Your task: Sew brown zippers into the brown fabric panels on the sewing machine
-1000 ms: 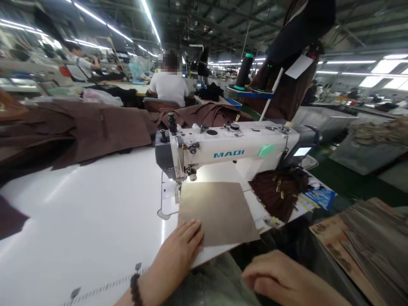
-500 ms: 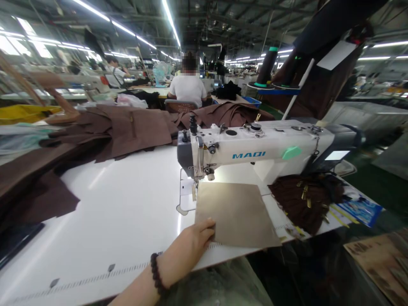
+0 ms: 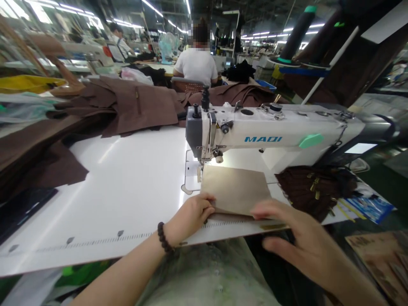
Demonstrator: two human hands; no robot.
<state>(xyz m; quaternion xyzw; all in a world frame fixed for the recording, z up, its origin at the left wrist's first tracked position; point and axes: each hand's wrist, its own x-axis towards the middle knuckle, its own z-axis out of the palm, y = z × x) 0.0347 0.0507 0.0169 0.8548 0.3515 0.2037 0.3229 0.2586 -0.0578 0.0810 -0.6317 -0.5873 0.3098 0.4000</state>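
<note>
A tan fabric panel (image 3: 236,189) lies on the white table at the sewing machine (image 3: 267,129), its far left corner close to the presser foot area. Darker brown shows along its near edge. My left hand (image 3: 196,212), with a dark bead bracelet at the wrist, is closed on the panel's near left corner, thumb and fingers pinching it. Slightly blurred, my right hand (image 3: 293,229) is at the near right edge. Its fingers stretch over the fabric, and its thumb stands apart below; whether the fingertips touch the cloth I cannot tell.
Brown fabric pieces (image 3: 149,106) are heaped behind and left. A dark phone-like slab (image 3: 25,216) lies at the left edge. Brown pieces with gold zipper pulls (image 3: 306,187) sit right, beside a blue packet (image 3: 369,208). Thread cones (image 3: 298,36) stand behind; a person (image 3: 196,63) sits ahead.
My right hand has come into view at the panel's near right. My left hand stays on the near left corner. The near edge now looks slightly lifted, and the camera view has shifted.
</note>
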